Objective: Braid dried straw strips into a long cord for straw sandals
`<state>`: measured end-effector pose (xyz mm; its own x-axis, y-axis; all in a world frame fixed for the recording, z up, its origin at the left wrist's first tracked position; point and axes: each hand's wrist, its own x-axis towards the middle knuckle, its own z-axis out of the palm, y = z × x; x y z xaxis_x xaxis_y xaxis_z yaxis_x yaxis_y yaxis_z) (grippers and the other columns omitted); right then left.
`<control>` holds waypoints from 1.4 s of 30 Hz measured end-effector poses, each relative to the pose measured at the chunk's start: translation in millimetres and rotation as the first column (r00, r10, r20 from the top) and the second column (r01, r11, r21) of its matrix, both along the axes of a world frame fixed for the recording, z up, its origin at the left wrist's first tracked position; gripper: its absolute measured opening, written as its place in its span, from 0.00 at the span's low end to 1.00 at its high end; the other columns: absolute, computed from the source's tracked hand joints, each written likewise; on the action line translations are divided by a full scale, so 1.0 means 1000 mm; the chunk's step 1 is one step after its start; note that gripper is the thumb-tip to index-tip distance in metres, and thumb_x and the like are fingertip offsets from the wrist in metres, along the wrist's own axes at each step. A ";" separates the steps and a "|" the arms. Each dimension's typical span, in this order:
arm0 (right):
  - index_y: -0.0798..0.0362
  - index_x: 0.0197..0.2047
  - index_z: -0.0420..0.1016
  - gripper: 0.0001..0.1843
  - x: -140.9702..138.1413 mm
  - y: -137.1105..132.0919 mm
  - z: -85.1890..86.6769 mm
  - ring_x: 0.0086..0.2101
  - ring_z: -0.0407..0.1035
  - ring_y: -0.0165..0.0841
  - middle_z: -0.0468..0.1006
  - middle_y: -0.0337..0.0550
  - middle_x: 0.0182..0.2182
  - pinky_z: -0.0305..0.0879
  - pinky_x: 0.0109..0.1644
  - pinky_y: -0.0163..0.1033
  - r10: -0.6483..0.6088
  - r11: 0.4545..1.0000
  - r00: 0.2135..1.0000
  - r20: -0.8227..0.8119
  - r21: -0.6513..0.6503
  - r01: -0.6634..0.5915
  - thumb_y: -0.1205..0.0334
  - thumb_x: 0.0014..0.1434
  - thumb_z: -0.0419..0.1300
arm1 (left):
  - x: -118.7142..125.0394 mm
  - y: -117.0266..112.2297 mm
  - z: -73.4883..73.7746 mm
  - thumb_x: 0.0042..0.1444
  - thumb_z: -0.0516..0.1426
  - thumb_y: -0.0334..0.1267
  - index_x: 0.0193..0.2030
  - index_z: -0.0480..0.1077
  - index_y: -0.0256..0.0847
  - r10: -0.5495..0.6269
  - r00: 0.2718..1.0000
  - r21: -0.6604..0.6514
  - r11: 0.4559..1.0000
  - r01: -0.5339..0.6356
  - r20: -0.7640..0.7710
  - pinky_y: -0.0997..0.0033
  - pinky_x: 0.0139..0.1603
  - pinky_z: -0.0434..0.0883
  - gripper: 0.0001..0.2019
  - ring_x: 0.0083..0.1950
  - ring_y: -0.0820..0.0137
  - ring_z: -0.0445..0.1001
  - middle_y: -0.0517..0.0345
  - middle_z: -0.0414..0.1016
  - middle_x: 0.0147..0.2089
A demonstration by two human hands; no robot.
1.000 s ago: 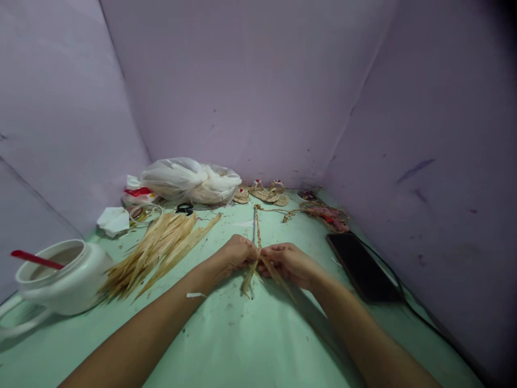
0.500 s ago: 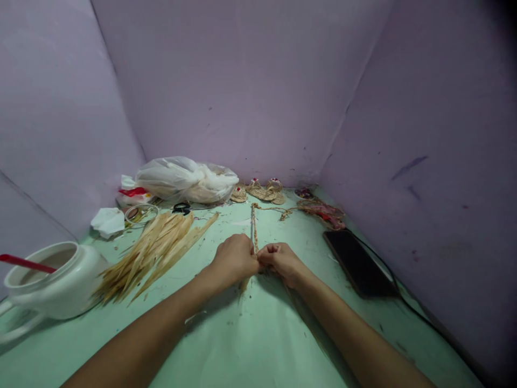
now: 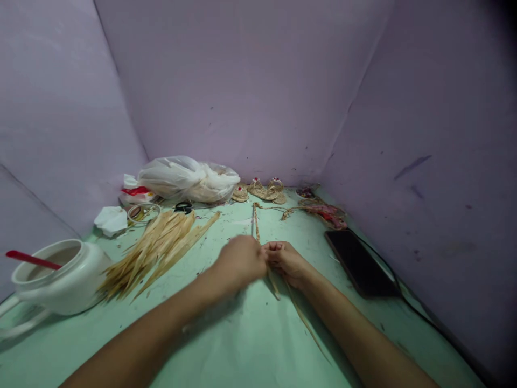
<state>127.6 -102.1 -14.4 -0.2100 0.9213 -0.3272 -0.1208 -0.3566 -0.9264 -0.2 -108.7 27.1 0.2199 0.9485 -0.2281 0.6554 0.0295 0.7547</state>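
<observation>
A thin braided cord (image 3: 256, 221) of dried plant strips runs from the far part of the table toward me. At its near end my right hand (image 3: 285, 261) pinches the strips, fingers curled. My left hand (image 3: 242, 261), slightly smeared by motion, meets it there with fingers closed on the strips; its fingertips are mostly hidden. Loose strip ends (image 3: 273, 284) hang below the hands, and a longer strip (image 3: 305, 320) trails beside my right forearm. To the left lies a fanned bundle of dried strips (image 3: 161, 248).
A white pot (image 3: 67, 285) with a red handle in it stands at left. Along the back are a plastic bag (image 3: 188, 180), black-handled scissors (image 3: 183, 207), and small woven pieces (image 3: 266, 191). At right lie a tangled reddish bundle (image 3: 327, 213) and a dark phone (image 3: 359, 264) with a cable.
My left hand has shifted slightly right, against my right hand. The loose strip ends now hang further right, and the long strip shows more clearly. The view has tilted slightly.
</observation>
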 end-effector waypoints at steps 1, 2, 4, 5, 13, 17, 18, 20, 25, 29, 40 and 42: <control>0.59 0.20 0.66 0.06 0.000 0.000 0.000 0.13 0.48 0.18 0.63 0.31 0.11 0.39 0.18 0.29 0.010 1.000 1.000 0.007 0.006 -0.010 0.67 0.37 0.61 | -0.006 0.008 0.003 0.41 0.55 0.35 0.21 0.67 0.34 0.032 0.999 -0.002 0.999 -0.032 0.013 0.76 0.25 0.53 0.05 0.24 0.74 0.63 0.59 0.64 0.19; 0.60 0.20 0.67 0.07 0.000 0.000 0.000 0.13 0.48 0.17 0.64 0.32 0.12 0.39 0.18 0.29 0.016 1.000 1.000 0.015 0.018 -0.016 0.66 0.37 0.62 | -0.011 0.015 0.004 0.42 0.54 0.35 0.24 0.68 0.34 0.073 0.995 -0.076 0.995 -0.068 0.066 0.77 0.22 0.53 0.05 0.21 0.76 0.61 0.60 0.64 0.18; 0.60 0.21 0.68 0.09 0.000 0.000 -0.001 0.14 0.50 0.18 0.66 0.34 0.14 0.41 0.18 0.29 0.021 0.999 0.999 0.035 0.045 -0.023 0.63 0.38 0.63 | -0.017 0.027 0.001 0.42 0.54 0.33 0.27 0.68 0.33 0.107 0.968 -0.302 0.953 -0.035 0.225 0.78 0.19 0.52 0.06 0.17 0.79 0.59 0.60 0.66 0.19; 0.60 0.22 0.69 0.10 0.000 0.001 -0.002 0.15 0.52 0.19 0.68 0.35 0.15 0.42 0.19 0.29 0.025 0.998 0.999 0.039 0.060 -0.028 0.62 0.38 0.63 | -0.018 0.031 -0.003 0.42 0.53 0.32 0.27 0.68 0.32 0.111 0.944 -0.405 0.914 0.025 0.311 0.79 0.18 0.53 0.05 0.16 0.80 0.59 0.59 0.67 0.20; 0.58 0.23 0.67 0.05 0.001 0.004 -0.009 0.19 0.59 0.24 0.70 0.38 0.18 0.52 0.24 0.30 0.072 0.941 0.913 0.402 0.275 -0.196 0.65 0.45 0.56 | -0.007 0.030 -0.023 0.38 0.51 0.26 0.16 0.64 0.33 0.057 0.975 -0.347 0.938 0.021 0.213 0.78 0.13 0.53 0.05 0.11 0.78 0.55 0.62 0.58 0.09; 0.56 0.27 0.73 0.08 0.004 -0.005 0.000 0.23 0.63 0.27 0.74 0.41 0.22 0.52 0.27 0.31 -0.145 0.812 0.583 0.800 0.433 -0.392 0.68 0.48 0.52 | -0.006 0.030 -0.025 0.35 0.51 0.28 0.15 0.63 0.34 -0.015 0.996 -0.222 0.975 0.034 0.087 0.78 0.13 0.49 0.04 0.12 0.78 0.53 0.63 0.55 0.08; 0.55 0.28 0.74 0.10 0.004 -0.007 0.004 0.24 0.64 0.28 0.75 0.42 0.23 0.52 0.27 0.32 -0.193 0.792 0.501 0.844 0.435 -0.428 0.68 0.49 0.51 | -0.006 0.032 -0.027 0.35 0.51 0.28 0.14 0.63 0.34 -0.041 0.996 -0.179 0.982 0.054 0.078 0.78 0.14 0.48 0.04 0.12 0.79 0.52 0.64 0.54 0.09; 0.54 0.30 0.76 0.11 0.004 -0.011 0.011 0.26 0.66 0.29 0.76 0.45 0.25 0.52 0.28 0.33 -0.242 0.778 0.381 0.893 0.413 -0.473 0.67 0.50 0.51 | -0.007 0.034 -0.030 0.34 0.51 0.28 0.14 0.64 0.34 -0.087 0.994 -0.089 0.992 0.093 0.066 0.77 0.15 0.46 0.04 0.14 0.81 0.49 0.65 0.51 0.10; 0.56 0.25 0.76 0.10 0.004 -0.009 0.018 0.24 0.65 0.30 0.76 0.46 0.22 0.50 0.25 0.33 -0.205 0.816 0.376 0.904 0.370 -0.444 0.67 0.46 0.53 | -0.009 0.036 -0.035 0.34 0.53 0.30 0.11 0.61 0.34 -0.177 0.984 0.061 0.982 0.178 -0.031 0.77 0.17 0.43 0.07 0.17 0.81 0.47 0.65 0.48 0.11; 0.57 0.18 0.71 0.07 0.000 -0.005 0.012 0.16 0.57 0.24 0.68 0.39 0.13 0.50 0.20 0.30 -0.004 0.963 0.729 0.684 0.200 -0.182 0.68 0.44 0.54 | -0.009 0.035 -0.037 0.33 0.53 0.30 0.11 0.61 0.35 -0.133 0.989 0.060 0.989 0.137 -0.070 0.77 0.17 0.46 0.06 0.17 0.79 0.51 0.64 0.50 0.11; 0.56 0.26 0.76 0.10 -0.031 -0.038 0.011 0.21 0.64 0.29 0.76 0.46 0.22 0.49 0.23 0.32 -0.280 0.880 0.589 0.759 0.448 -0.159 0.65 0.49 0.53 | -0.017 0.033 -0.018 0.34 0.53 0.34 0.14 0.63 0.35 0.053 0.980 -0.344 0.939 0.015 0.189 0.78 0.13 0.45 0.05 0.12 0.80 0.51 0.63 0.55 0.09; 0.53 0.29 0.76 0.12 -0.033 -0.047 0.017 0.22 0.65 0.30 0.77 0.46 0.24 0.47 0.24 0.33 -0.303 0.856 0.478 0.824 0.456 -0.245 0.65 0.50 0.51 | -0.022 0.035 -0.019 0.33 0.54 0.35 0.17 0.65 0.35 0.034 0.971 -0.344 0.937 0.051 0.236 0.78 0.13 0.44 0.05 0.12 0.80 0.50 0.64 0.56 0.10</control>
<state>94.2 -148.9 2.5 -0.0503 0.9892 0.1375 0.8108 0.1208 -0.5728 -22.0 -73.4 7.7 0.3148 0.8176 -0.4821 0.4623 0.3115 0.8302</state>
